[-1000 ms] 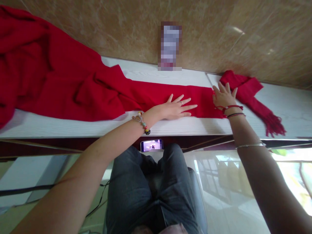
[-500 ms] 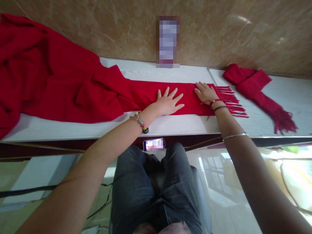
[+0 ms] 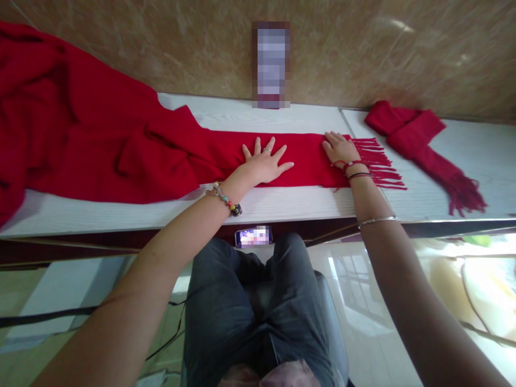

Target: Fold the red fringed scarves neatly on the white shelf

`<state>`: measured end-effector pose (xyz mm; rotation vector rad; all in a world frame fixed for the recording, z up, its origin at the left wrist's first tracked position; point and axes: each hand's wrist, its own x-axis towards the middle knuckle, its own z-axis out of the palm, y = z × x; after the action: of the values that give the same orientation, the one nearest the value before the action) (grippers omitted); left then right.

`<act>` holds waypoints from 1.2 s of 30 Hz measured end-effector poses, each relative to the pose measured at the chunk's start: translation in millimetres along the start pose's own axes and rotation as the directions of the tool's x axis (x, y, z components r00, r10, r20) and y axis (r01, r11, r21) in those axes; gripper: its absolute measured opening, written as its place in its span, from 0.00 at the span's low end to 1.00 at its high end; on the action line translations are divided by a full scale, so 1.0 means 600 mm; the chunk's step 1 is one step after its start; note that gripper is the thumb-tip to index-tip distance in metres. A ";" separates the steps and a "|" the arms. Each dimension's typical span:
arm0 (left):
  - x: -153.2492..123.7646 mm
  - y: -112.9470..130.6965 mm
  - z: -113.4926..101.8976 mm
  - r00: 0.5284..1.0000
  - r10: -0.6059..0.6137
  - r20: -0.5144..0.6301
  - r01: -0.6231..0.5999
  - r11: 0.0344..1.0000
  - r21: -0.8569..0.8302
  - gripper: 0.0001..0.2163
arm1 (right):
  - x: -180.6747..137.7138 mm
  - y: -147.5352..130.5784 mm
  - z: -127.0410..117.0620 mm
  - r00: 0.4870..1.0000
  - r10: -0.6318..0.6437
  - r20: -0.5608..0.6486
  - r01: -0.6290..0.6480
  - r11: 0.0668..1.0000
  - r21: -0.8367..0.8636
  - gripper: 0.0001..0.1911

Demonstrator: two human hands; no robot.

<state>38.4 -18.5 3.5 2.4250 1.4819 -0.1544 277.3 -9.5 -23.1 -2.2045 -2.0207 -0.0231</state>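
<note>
A long red scarf [image 3: 306,156] lies along the white table. Its right part is flat and ends in a fringe, while the left part spreads into a large rumpled heap. My left hand [image 3: 264,161] rests on the flat stretch with fingers spread wide. Close to the fringed end, my right hand [image 3: 339,148] lies palm down on the cloth, fingers stretched out. A second, darker red scarf [image 3: 427,142], folded across itself, lies to the right, apart from both hands.
A brown marbled wall [image 3: 193,48] rises behind the white table [image 3: 258,207]. A pixelated upright item [image 3: 271,67] stands against it. Under the table's front edge a phone [image 3: 253,236] with a lit screen sits above my knees. Dark cables [image 3: 48,316] run at lower left.
My left hand has slid left along the scarf, its fingers still spread. The right hand stays near the fringe. The whole view has shifted slightly.
</note>
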 end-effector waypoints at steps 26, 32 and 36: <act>-0.020 -0.035 -0.002 0.991 0.132 -0.028 -0.130 0.990 0.055 0.29 | -0.011 -0.017 -0.010 0.968 -0.112 -0.225 0.146 0.980 0.139 0.24; -0.021 -0.043 -0.004 0.988 0.148 -0.038 -0.147 0.988 0.038 0.29 | -0.026 -0.067 -0.012 0.908 -0.397 -0.136 0.415 0.897 0.150 0.24; -0.024 -0.047 -0.007 0.990 0.140 -0.025 -0.138 0.989 0.046 0.30 | -0.018 -0.058 -0.001 0.918 -0.394 -0.053 0.397 0.907 0.137 0.23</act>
<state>6.8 -17.3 5.8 2.5653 1.3281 -0.1249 242.1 -17.3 -20.1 -1.6698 -2.3385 0.0505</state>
